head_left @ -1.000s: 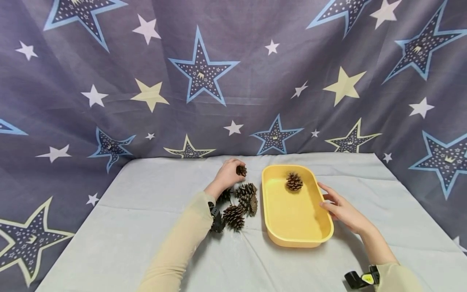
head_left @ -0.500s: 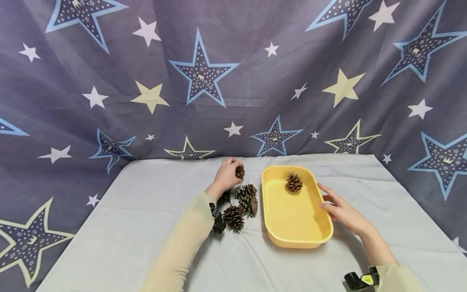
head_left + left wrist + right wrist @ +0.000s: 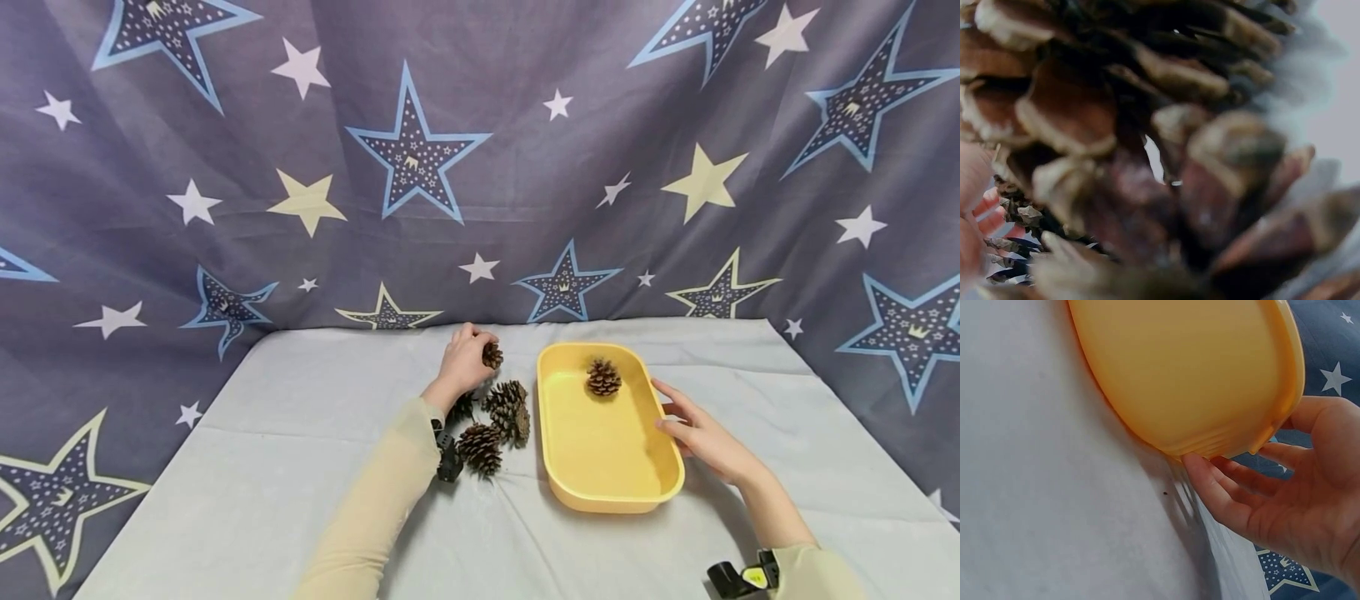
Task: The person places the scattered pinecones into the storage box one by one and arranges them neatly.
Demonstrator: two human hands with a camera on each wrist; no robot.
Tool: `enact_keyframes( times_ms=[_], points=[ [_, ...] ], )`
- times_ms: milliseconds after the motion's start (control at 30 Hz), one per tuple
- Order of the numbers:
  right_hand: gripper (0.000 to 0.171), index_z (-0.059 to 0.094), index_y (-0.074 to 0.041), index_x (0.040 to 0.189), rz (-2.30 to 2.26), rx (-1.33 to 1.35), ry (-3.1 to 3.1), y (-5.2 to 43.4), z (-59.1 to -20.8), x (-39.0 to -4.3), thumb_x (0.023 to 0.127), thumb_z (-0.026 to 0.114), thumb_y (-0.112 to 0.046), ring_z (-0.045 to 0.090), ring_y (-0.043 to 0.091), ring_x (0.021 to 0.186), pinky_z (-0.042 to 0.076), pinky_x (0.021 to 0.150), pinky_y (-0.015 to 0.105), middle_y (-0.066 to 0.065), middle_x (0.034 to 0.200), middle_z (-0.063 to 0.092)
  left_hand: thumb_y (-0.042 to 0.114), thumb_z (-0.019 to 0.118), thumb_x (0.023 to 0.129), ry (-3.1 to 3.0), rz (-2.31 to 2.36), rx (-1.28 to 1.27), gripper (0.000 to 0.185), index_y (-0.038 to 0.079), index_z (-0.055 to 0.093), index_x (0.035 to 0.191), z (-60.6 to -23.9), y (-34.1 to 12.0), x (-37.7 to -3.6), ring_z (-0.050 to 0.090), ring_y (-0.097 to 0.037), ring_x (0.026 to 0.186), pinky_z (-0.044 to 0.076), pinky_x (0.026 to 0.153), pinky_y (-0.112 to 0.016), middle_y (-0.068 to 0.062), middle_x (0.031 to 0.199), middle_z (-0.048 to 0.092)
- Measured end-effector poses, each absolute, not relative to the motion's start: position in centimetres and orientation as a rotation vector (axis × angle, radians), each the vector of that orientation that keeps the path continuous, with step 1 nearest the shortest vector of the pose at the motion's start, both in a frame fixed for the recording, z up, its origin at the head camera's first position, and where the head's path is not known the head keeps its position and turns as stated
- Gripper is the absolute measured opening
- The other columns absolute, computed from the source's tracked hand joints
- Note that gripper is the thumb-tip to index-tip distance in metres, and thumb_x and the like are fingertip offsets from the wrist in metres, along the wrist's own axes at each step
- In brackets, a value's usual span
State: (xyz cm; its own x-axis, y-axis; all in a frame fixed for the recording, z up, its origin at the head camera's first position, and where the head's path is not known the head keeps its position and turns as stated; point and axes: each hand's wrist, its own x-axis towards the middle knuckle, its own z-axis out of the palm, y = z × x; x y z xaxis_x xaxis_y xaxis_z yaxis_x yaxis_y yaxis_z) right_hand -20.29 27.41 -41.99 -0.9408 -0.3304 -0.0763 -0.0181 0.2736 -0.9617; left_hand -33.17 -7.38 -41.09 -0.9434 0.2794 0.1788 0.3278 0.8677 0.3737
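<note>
A left hand (image 3: 465, 360) pinches a small brown pine cone (image 3: 492, 356) left of the oblong yellow plastic tray (image 3: 609, 498), steadied by relaxed right-hand fingers (image 3: 1210, 481); the loose fingertip grip could drop it.

We find no readable text, label, brand name or number in any of the three views. The only sign-like marks are small crown emblems printed inside the dotted blue stars of the backdrop cloth (image 3: 480, 167), for example in the star at 12 o'clock (image 3: 417, 142) above the yellow tray (image 3: 555, 467).
</note>
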Motion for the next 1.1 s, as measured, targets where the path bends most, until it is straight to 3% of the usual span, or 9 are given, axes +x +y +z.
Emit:
enact_keyframes(
  times_ms=[533, 1100],
  points=[
    [0.068, 0.004, -0.009, 0.147, -1.711, -0.328, 2.277, 27.3, -42.0, -20.3, 0.093, 0.047, -0.014, 0.058, 0.019, 0.093, 0.054, 0.069, 0.033, 0.036, 0.129, 0.029, 0.017, 0.074, 0.075, -2.923, -0.774, -0.368, 0.050, 0.013, 0.056, 0.122, -40.9, -7.9, -32.9, 0.037, -0.028, 0.115, 0.038, 0.094, -0.042, -0.011, 0.123, 0.040],
    [0.068, 0.004, -0.009, 0.147, -1.710, -0.325, 2.286, 27.3, -42.0, -20.3, 0.094, 0.046, -0.015, 0.058, 0.019, 0.092, 0.054, 0.067, 0.034, 0.036, 0.129, 0.029, 0.024, 0.075, 0.075, -2.887, -0.878, -0.374, 0.053, 0.010, 0.054, 0.122, -40.0, -8.9, -32.7, 0.041, -0.029, 0.117, 0.038, 0.099, -0.041, -0.011, 0.121, 0.048]
  ],
)
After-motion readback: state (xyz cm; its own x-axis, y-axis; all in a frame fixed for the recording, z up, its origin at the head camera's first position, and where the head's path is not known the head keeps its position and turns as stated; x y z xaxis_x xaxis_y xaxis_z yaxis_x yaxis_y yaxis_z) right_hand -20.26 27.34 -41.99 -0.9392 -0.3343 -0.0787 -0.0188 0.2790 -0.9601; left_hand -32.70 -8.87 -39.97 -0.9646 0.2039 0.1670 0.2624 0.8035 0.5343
